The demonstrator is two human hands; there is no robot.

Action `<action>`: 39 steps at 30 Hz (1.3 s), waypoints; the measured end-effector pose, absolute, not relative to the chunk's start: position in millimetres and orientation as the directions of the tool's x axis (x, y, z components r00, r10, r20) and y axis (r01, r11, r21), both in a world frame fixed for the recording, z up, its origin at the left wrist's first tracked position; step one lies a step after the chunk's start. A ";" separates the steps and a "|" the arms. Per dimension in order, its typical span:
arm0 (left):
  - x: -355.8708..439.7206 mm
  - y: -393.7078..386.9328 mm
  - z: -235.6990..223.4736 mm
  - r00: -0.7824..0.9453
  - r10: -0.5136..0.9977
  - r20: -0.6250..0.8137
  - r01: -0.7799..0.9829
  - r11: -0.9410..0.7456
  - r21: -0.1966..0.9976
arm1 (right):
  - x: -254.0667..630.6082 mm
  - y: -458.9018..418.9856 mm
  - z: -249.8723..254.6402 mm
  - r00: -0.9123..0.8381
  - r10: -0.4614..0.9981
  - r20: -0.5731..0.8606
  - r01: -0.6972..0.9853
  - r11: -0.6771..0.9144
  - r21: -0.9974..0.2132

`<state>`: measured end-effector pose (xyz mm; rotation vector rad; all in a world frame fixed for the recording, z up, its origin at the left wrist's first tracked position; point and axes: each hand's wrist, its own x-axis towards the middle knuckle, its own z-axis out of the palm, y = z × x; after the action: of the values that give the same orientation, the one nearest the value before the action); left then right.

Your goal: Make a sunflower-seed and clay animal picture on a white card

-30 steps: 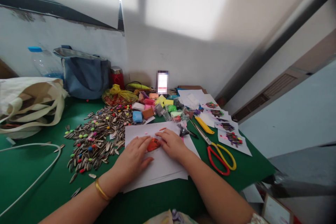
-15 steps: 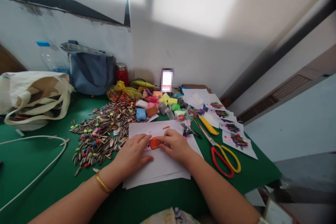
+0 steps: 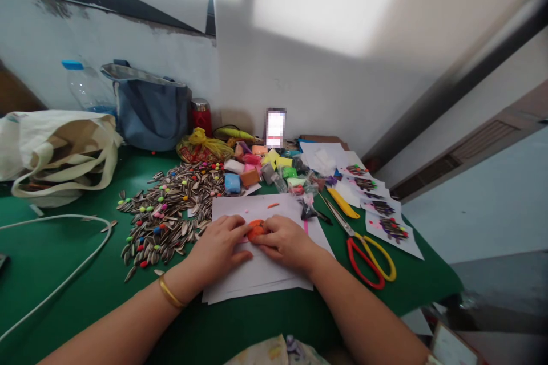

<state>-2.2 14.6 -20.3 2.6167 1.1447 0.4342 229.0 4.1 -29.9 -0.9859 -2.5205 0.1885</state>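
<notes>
An orange piece of modelling clay (image 3: pixel 256 229) lies on a stack of white paper (image 3: pixel 265 279) between my hands. My right hand (image 3: pixel 286 241) has its fingers curled and pressed onto the clay's right side. My left hand (image 3: pixel 220 244) rests on the paper, fingers stretched out and thumb apart, its fingertips by the clay's left edge. Just beyond the hands, a thin orange clay strip (image 3: pixel 273 205) and a tiny pink bit (image 3: pixel 246 211) lie on the sheet. My fingers partly hide the clay.
Sunflower seeds mixed with coloured ones (image 3: pixel 171 211) spread at left. Behind the paper are wrapped clay blocks (image 3: pixel 250 177). Scissors (image 3: pixel 363 245), a yellow cutter (image 3: pixel 343 203) and decorated cards (image 3: pixel 391 229) lie right. Bags (image 3: pixel 152 114), a red flask (image 3: pixel 201 117) and a phone (image 3: pixel 275 127) stand behind.
My right hand has shifted slightly and its fingers now cover more of the orange clay, which looks rounder than before. My left hand stays nearly in place. The view has moved a little.
</notes>
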 end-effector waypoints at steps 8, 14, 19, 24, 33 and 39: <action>-2.2 14.8 -21.2 0.646 0.743 0.174 0.671 -0.661 0.336 | 226.7 0.7 -24.5 -0.659 0.683 0.317 0.644 0.729 -0.232; -2.3 15.1 -21.5 0.644 0.742 0.184 0.668 -0.663 0.338 | 224.4 0.5 -26.7 -0.670 0.679 0.299 0.643 0.733 -0.223; -2.2 15.3 -21.2 0.646 0.741 0.184 0.664 -0.664 0.344 | 223.4 0.4 -27.6 -0.669 0.681 0.297 0.628 0.732 -0.264; -2.2 14.9 -20.7 0.645 0.744 0.172 0.668 -0.659 0.345 | 226.2 2.6 -27.9 -0.646 0.691 0.324 0.607 0.723 -0.330; -1.6 14.2 -19.6 0.646 0.744 0.171 0.667 -0.659 0.346 | 221.7 0.6 -27.1 -0.646 0.697 0.313 0.621 0.717 -0.316; -2.2 13.3 -18.7 0.640 0.751 0.164 0.674 -0.651 0.349 | 224.7 1.8 -24.3 -0.637 0.698 0.326 0.611 0.716 -0.339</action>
<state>-2.2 13.3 -18.7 2.6056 1.1561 0.4323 224.7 1.8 -24.3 -1.0059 -2.4852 0.2729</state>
